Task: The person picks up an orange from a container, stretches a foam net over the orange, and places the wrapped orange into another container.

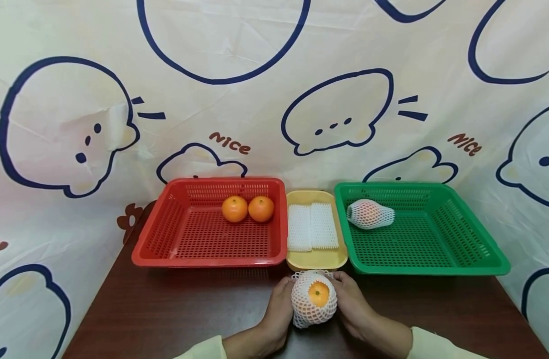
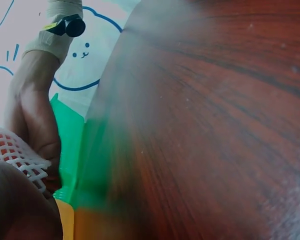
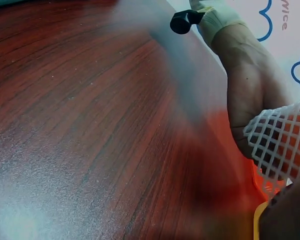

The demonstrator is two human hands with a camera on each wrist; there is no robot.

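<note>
Between both hands, near the front of the table, is an orange (image 1: 318, 293) in a white foam net sleeve (image 1: 306, 313). Bare orange peel shows through the sleeve's opening, facing the head camera. My left hand (image 1: 277, 313) grips the netted fruit from the left, and my right hand (image 1: 356, 308) grips it from the right; the far fingertips are hidden behind it. In the left wrist view the netting (image 2: 21, 152) lies between the two hands. The right wrist view shows the mesh (image 3: 282, 140) stretched over the fruit, against the left palm.
A red basket (image 1: 211, 262) at the left holds two bare oranges (image 1: 235, 208). In the middle, a yellow tray (image 1: 316, 259) contains flat white foam sleeves (image 1: 299, 228). The green basket (image 1: 429, 269) at the right holds one netted fruit (image 1: 370, 214). A printed cloth hangs behind.
</note>
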